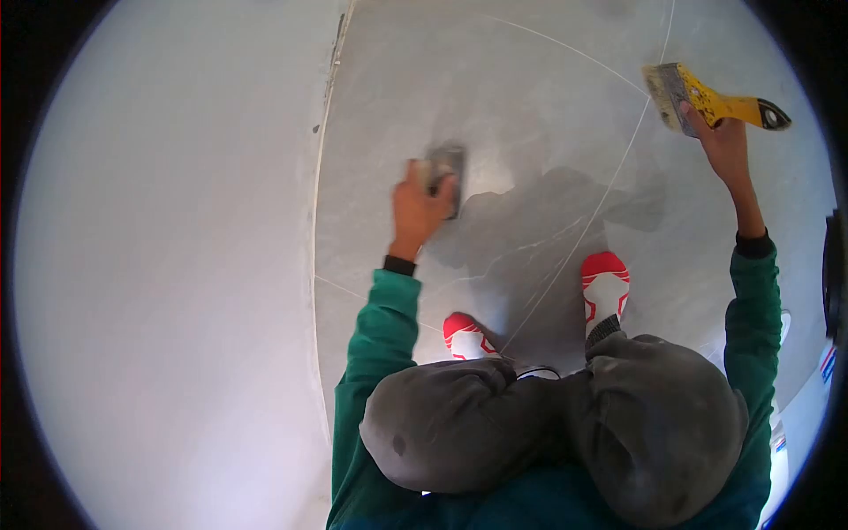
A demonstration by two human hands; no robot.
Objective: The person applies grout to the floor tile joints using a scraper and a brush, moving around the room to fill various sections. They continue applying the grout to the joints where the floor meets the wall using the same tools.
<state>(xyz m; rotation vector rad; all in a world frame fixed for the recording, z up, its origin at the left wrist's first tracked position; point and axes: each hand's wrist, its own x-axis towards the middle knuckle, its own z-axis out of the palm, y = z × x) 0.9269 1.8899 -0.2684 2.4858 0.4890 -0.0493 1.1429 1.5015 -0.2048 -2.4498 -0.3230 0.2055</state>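
My left hand [419, 210] is closed around a dark rectangular block [456, 166], blurred by motion, low over the grey tiled floor [539, 97]. It looks like a sanding block, held a little way out from the foot of the white wall. Out at the upper right, my right hand [728, 152] grips a wide flat paintbrush [707, 97] with a yellow handle and a black end. The brush's pale bristles point left, beside a tile joint, and my thumb lies on its ferrule.
A white wall [177, 265] fills the left side, with a rough pale edge where it meets the floor. Below my hands are my bent knees in grey trousers [459, 424] and my red-and-white socks [606, 283]. A dark object [831, 274] stands at the right edge.
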